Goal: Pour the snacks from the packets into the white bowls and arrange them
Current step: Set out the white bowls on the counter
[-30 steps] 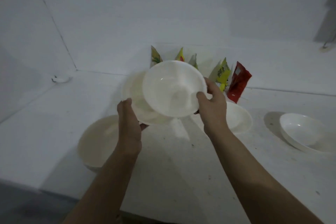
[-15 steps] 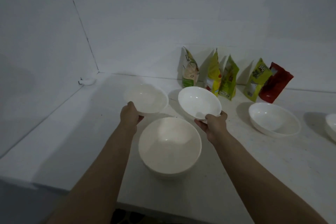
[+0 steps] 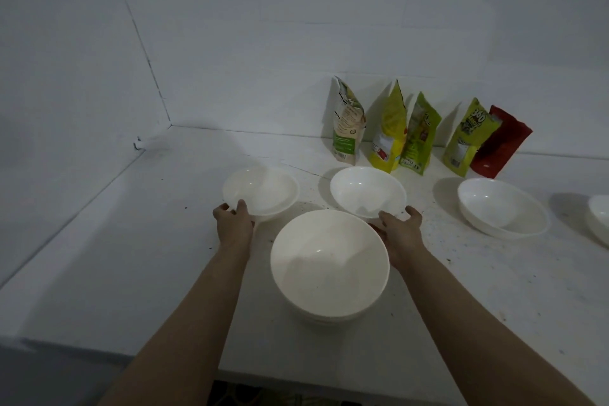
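The left hand (image 3: 233, 224) has its fingers clamped on the near rim of one bowl (image 3: 260, 189) at 11 o'clock; the right hand (image 3: 400, 231) grips another bowl (image 3: 367, 191) at 1 o'clock. A bowl stack (image 3: 329, 264) sits between the wrists on the counter (image 3: 131, 241). Packets (image 3: 405, 132) stand at the wall, unopened as far as shows. The bowls look stiff, smooth and breakable; a rim grip suits them.

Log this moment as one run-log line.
stage: setting out bowls | left hand: holds left bowl | right hand: holds middle bowl | packets: unopened
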